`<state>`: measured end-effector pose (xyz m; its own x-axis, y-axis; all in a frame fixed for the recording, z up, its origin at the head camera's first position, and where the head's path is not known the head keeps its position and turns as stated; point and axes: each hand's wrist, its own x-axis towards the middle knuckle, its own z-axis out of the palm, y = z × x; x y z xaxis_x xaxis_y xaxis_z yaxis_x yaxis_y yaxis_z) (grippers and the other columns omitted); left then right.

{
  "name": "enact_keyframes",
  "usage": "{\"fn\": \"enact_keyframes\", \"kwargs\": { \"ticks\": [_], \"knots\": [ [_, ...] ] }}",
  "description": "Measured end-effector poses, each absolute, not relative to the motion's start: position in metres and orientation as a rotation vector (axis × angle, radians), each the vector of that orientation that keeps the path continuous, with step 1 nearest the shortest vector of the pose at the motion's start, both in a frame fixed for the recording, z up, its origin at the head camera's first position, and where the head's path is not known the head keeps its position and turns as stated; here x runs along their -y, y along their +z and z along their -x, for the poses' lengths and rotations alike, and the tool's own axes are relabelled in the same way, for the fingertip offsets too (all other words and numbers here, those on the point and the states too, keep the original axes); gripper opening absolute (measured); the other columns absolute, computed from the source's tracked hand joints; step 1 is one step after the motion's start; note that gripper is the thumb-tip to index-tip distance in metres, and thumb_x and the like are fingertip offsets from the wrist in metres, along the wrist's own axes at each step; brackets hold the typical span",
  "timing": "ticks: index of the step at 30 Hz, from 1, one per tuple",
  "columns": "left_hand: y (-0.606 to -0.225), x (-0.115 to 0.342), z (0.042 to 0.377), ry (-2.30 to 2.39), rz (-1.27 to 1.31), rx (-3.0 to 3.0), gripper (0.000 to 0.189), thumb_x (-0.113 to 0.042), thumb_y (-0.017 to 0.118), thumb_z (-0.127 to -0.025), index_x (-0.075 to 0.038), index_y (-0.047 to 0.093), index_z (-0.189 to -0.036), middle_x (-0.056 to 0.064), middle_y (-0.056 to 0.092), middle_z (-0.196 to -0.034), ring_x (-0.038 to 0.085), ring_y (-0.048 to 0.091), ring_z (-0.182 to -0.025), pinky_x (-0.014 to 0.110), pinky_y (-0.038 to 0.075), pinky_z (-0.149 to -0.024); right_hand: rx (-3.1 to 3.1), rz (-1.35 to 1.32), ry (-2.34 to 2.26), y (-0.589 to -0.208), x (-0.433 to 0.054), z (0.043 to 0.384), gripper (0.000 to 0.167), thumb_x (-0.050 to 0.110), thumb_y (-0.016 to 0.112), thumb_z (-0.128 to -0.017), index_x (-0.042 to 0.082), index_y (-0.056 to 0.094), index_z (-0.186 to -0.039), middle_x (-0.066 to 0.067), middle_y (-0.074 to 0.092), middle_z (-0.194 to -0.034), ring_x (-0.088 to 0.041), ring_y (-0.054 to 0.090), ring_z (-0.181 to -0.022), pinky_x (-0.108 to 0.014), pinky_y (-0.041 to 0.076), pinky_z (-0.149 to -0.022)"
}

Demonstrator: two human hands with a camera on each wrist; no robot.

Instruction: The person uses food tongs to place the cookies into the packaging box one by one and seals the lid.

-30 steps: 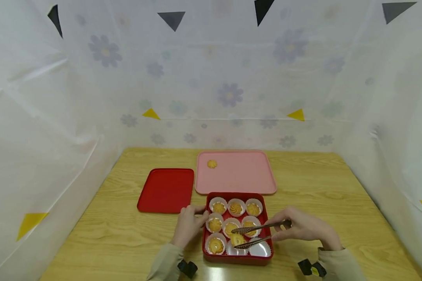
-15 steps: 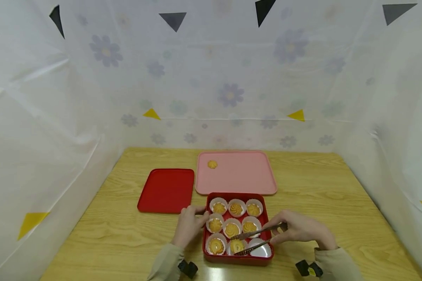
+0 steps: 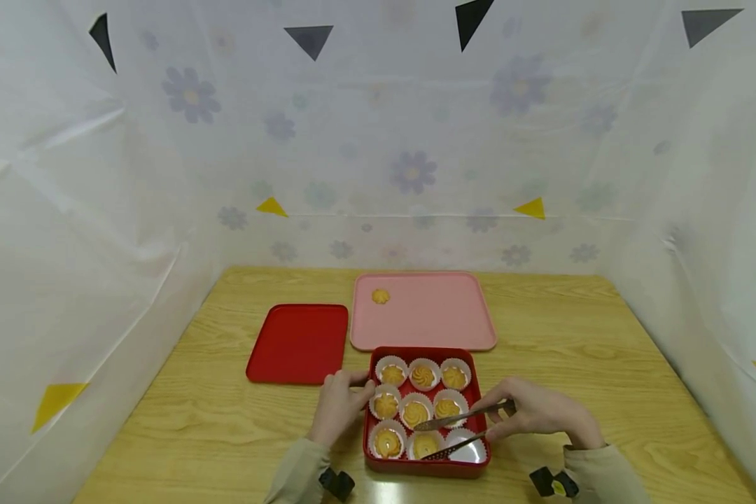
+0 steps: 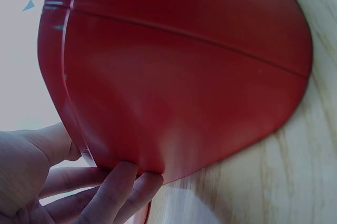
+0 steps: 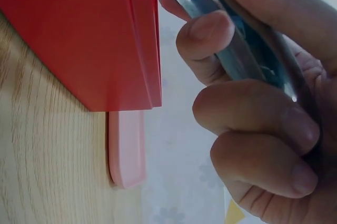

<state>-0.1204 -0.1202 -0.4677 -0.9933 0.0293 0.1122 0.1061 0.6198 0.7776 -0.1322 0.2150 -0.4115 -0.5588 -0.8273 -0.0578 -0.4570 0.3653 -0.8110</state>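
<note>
My left hand (image 3: pixel 340 407) holds the left side of a red square box (image 3: pixel 428 467), thumb at the rim and fingers against the outer wall (image 4: pixel 184 103). Paper cups fill the box in rows, most holding a piped butter cookie (image 3: pixel 415 413). In my right hand (image 3: pixel 535 413) is a pair of metal tongs (image 3: pixel 463 416), gripped with curled fingers (image 5: pixel 253 108). The tongs' arms are spread, their tips over the front middle cup, where a cookie (image 3: pixel 424 444) lies. The front right paper cup (image 3: pixel 469 446) shows its bare white bottom.
A pink tray (image 3: pixel 435 315) with one cookie (image 3: pixel 381 296) stands behind the box. To its left lies a flat red square lid (image 3: pixel 299 343). The wooden table (image 3: pixel 579 336) is enclosed by white flowered sheeting (image 3: pixel 409 126) at the back and sides.
The cookie between the tong tips has gone down into the front middle paper cup, and the tongs' arms have spread away from it. The left hand has stayed at the box.
</note>
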Motion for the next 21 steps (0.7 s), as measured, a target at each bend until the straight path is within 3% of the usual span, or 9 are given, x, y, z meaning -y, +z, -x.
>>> {"fn": "enact_keyframes", "kwargs": {
  "ticks": [11, 17, 21],
  "knots": [
    [-0.467, 0.121, 0.121, -1.345, 0.12, 2.762, 0.03, -0.014, 0.069, -0.088, 0.002, 0.075, -0.113, 0.019, 0.076, -0.109, 0.013, 0.066, -0.078, 0.026, 0.053, -0.069, -2.159, 1.137, -1.127, -0.416, -0.217, 0.133, 0.035, 0.019, 0.072, -0.092, 0.001, 0.072, -0.121, -0.004, 0.063, -0.07, 0.007, 0.042, -0.062, -0.013, 0.036, -0.053],
    [-0.468, 0.12, 0.121, -1.349, 0.102, 2.783, 0.031, -0.015, 0.068, -0.089, 0.001, 0.075, -0.114, 0.018, 0.076, -0.111, 0.019, 0.069, -0.091, 0.034, 0.057, -0.077, -2.178, 1.103, -1.185, -0.422, -0.22, 0.135, 0.035, 0.019, 0.069, -0.094, 0.001, 0.07, -0.124, -0.008, 0.064, -0.073, 0.006, 0.044, -0.063, -0.015, 0.038, -0.054],
    [-0.467, 0.12, 0.121, -1.34, 0.1, 2.784, 0.031, -0.015, 0.069, -0.089, 0.001, 0.075, -0.114, 0.018, 0.076, -0.11, 0.02, 0.069, -0.093, 0.035, 0.057, -0.078, -2.289, 0.961, -1.219, -0.423, -0.22, 0.139, 0.038, 0.021, 0.069, -0.095, 0.0, 0.068, -0.126, -0.008, 0.066, -0.084, 0.003, 0.046, -0.069, -0.02, 0.041, -0.057]
  ]
}}
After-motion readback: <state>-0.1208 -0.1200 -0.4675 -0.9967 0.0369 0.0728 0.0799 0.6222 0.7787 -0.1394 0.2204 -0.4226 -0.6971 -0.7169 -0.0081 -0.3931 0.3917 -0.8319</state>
